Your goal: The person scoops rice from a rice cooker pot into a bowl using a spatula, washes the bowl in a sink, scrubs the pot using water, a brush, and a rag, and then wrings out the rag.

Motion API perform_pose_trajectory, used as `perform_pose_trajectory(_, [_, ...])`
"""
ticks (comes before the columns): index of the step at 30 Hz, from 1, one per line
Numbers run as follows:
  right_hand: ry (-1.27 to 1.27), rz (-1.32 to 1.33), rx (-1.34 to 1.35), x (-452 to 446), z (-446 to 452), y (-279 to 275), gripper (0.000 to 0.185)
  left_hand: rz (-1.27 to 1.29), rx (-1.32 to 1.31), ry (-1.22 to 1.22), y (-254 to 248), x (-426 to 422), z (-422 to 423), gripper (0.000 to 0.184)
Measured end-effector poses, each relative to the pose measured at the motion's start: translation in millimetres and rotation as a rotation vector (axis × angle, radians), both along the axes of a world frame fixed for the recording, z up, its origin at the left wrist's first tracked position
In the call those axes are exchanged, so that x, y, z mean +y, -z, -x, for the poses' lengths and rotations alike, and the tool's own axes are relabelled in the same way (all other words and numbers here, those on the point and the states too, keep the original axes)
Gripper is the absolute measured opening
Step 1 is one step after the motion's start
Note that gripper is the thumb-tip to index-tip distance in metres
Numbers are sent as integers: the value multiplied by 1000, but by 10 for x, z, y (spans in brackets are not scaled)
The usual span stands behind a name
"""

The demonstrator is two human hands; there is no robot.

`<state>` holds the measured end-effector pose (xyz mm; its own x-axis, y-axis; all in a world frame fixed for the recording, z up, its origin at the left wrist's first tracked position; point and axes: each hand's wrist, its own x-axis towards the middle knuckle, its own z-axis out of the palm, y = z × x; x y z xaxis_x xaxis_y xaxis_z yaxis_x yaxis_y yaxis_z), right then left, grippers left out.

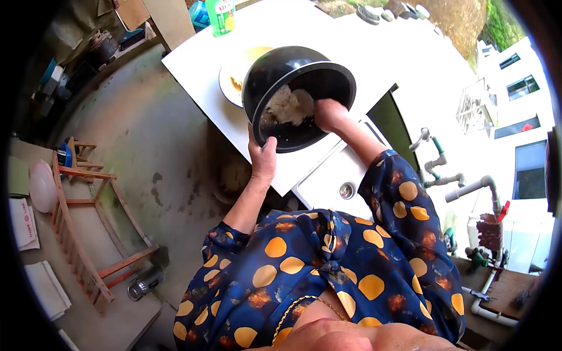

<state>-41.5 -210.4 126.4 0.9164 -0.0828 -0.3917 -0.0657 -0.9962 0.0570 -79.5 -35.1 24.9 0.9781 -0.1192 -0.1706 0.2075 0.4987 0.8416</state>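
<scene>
A deep black pot (275, 64) is tilted with its mouth toward me, above the white counter. In it lies a pale, lumpy mass (290, 105), dough-like, with small bits stuck to the dark wall around it. My left hand (263, 157) grips the pot's lower left rim, thumb in front and fingers behind. Inside the mouth, at the right side, my right hand (330, 114) is closed beside the pale mass. Its fingertips are hidden, and what they hold cannot be made out.
Behind the pot, a white plate (225, 90) bears yellowish food. A green bottle (222, 17) stands at the counter's far left. The sink (328, 178) with its drain is close to my right arm. A wooden chair (99, 234) lies at left; pipes (474, 190) run at right.
</scene>
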Motion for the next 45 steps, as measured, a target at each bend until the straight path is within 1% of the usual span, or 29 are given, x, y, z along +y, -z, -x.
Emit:
perform_pose_trajectory(2, [-49,-99,91,-55,-146,178,23,24,-40,17,21,3,-170,52])
perform_pose_trajectory(3, [-103,-68,138,58,-197,23,23,36,-48,1,3,-24,-235,52])
perform_pose_trajectory(5, [51,-227,-26,182,-306,-64,24,-4,-114,-62,-25,-65,-406,56])
perform_pose_trajectory(7, [-65,-115,-139,120,-602,20,24,-62,-134,-96,-1,1,-696,59])
perform_pose_trajectory(8, [-7,-158,-301,136,-657,-169,23,-89,-172,-82,-47,48,-832,59])
perform_pose_trajectory(9, [49,-100,-360,185,-759,-342,24,-117,-207,-67,-93,87,-951,59])
perform_pose_trajectory(11, [63,-88,-512,110,-607,-825,26,-82,-189,-46,-354,-29,-811,55])
perform_pose_trajectory(12, [65,-85,-526,129,-703,-880,26,-43,-117,-16,-413,-17,-850,53])
perform_pose_trajectory(14, [-84,67,-380,177,-915,-936,27,68,36,14,-587,-12,-881,48])
perform_pose_trajectory(15, [-79,69,-392,201,-940,-916,27,68,24,19,-607,-14,-920,48])
perform_pose_trajectory(17, [-226,76,-426,235,-934,-831,19,33,-100,17,-611,40,-976,48])
perform_pose_trajectory(18, [-261,86,-390,207,-955,-822,19,13,-249,2,-540,54,-1054,52])
perform_pose_trajectory(19, [-258,80,-387,179,-972,-811,19,7,-245,5,-521,54,-1100,52])
perform_pose_trajectory(21, [-534,62,-566,185,-946,-848,20,-162,-366,-20,-527,97,-1161,58])
perform_pose_trajectory(22, [-552,65,-516,203,-934,-872,21,-159,-369,-3,-533,92,-1194,63])
perform_pose_trajectory(23, [-540,60,-507,200,-943,-843,21,-162,-360,9,-539,70,-1225,63])
perform_pose_trajectory(25, [-391,74,-254,240,-951,-814,21,-160,-447,-61,-453,42,-1327,64])
perform_pose_trajectory(26, [-432,165,-208,230,-921,-811,21,-144,-448,-46,-410,38,-1380,66])
perform_pose_trajectory(27, [-425,162,-196,257,-890,-838,21,-144,-438,-38,-416,41,-1419,66])
perform_pose_trajectory(30, [-387,132,-135,273,-780,-798,21,-283,-533,-97,-413,58,-1512,68])
perform_pose_trajectory(34, [-284,116,-10,144,-589,-747,22,-330,-500,-84,-354,128,-1582,71])
perform_pose_trajectory(36, [-233,18,-81,35,-495,-688,28,-331,-518,-87,-330,144,-1573,71])
perform_pose_trajectory(37, [-149,9,-140,14,-521,-709,33,-327,-542,-100,-340,144,-1562,71])
perform_pose_trajectory(39, [-67,-41,-411,-21,-698,-816,34,-316,-510,-92,-545,188,-1521,72])
perform_pose_trajectory(40, [24,-43,-416,-23,-799,-845,30,-296,-473,-72,-618,179,-1488,72])
perform_pose_trajectory(41, [26,-45,-427,-58,-901,-760,30,-298,-484,-72,-682,163,-1432,72])
perform_pose_trajectory(43, [-75,20,-528,-141,-1059,-531,26,-274,-503,-111,-776,113,-1340,72])
perform_pose_trajectory(44, [-107,-3,-602,-67,-1010,-527,22,-264,-550,-123,-735,110,-1365,72])
perform_pose_trajectory(45, [-134,-30,-461,-47,-1021,-427,28,-268,-547,-126,-648,88,-1405,72])
